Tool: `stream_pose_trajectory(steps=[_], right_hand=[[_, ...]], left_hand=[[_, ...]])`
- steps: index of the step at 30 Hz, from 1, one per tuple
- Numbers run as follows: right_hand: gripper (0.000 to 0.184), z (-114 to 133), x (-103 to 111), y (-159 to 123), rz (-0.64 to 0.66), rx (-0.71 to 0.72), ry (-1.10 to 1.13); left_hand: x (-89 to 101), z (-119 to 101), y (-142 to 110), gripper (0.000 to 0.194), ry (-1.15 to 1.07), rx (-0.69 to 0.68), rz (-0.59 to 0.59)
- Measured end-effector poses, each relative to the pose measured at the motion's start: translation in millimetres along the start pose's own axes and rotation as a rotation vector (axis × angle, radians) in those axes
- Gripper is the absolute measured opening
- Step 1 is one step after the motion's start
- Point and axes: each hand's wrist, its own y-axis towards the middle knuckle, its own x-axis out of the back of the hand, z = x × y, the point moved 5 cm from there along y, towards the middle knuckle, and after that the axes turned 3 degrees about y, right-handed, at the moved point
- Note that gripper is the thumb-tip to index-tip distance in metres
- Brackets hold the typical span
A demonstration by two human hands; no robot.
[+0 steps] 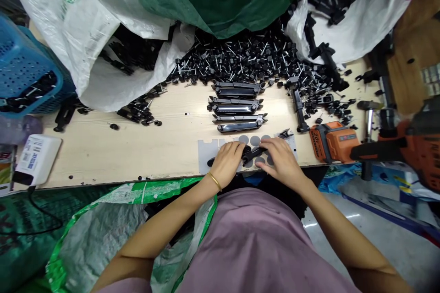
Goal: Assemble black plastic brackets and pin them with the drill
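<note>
My left hand [227, 161], with a gold bangle at its wrist, is closed over a black plastic piece. Its dark ends poke out on either side of the fingers, and the rest is hidden. Close beside it, my right hand [282, 163] grips a black forked plastic arm [253, 154] between thumb and fingers. Whether the two black pieces touch, I cannot tell. Beneath both hands lies a grey sheet with dark round pads [255, 140] at the table's front edge. Just beyond, several black forked arms [237, 108] are stacked in a column.
A heap of black knobs with metal pins [240, 57] spreads along the back, below a green bag [254, 9]. White sacks [113, 89] flank it. On the right are an orange battery [335, 142], a drill [412, 146] and a hammer [369, 116]. A blue basket [30, 68] stands left.
</note>
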Motion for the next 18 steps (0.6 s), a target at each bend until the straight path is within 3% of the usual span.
stream_pose_trajectory(steps=[2,6,12,18], right_hand=[[0.050,0,-18,11,0.069,0.091,-0.054],[0.045,-12,-39,20,0.117,0.143,-0.037],[0.043,-20,-40,21,0.135,0.197,0.012],[0.043,-9,-33,14,0.092,0.055,0.048]], left_hand=[[-5.5,3,-3,0.041,-0.052,-0.005,-0.021],[-12.7,8,-4,0.039,-0.043,-0.041,-0.016],[-11.2,10,-2,0.040,-0.030,-0.075,0.006],[-4.2,17,7,0.039,-0.018,-0.221,0.049]])
